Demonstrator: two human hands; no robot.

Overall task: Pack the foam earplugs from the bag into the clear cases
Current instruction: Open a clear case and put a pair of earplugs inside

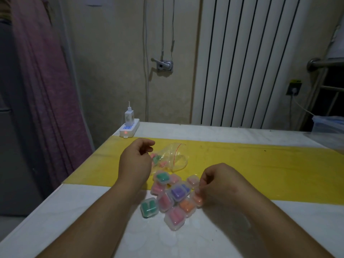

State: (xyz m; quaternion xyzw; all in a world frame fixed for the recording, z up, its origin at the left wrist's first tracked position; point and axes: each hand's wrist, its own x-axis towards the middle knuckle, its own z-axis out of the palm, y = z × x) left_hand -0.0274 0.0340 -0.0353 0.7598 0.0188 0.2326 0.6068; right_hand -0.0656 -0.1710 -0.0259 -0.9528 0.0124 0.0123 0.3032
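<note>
One mauve curtain (46, 90) hung at the far left, beside the table (74, 211). On the table's back left corner lay a white power strip (130, 130) with a white charger (129, 116) plugged into it.

The left hand (136, 161) hovered over the yellow strip (251, 164) that crossed the table, at the left edge of the clear zip bag (172, 155). Its fingers (147, 152) were curled inward with the thumb stretched above them, and whether they pinched anything could not be told. Loose pink and green foam earplugs (156, 161) lay inside the bag, just beside that hand.

Nearer the person sat a heap of clear cases, already filled and touching one another: a green case (149, 207) at the left edge, a purple case (177, 191) in the middle, and an orange case (186, 205) and a pink case (175, 219) toward the front.

The right hand (217, 185) met the heap's right side, its fingers (202, 183) bent and pressed together round a peach case (197, 199) — the grip itself partly hidden by the knuckles.

A white ribbed radiator (242, 62) stood against the wall behind, and a clear plastic tub (327, 125) sat at the far right.
</note>
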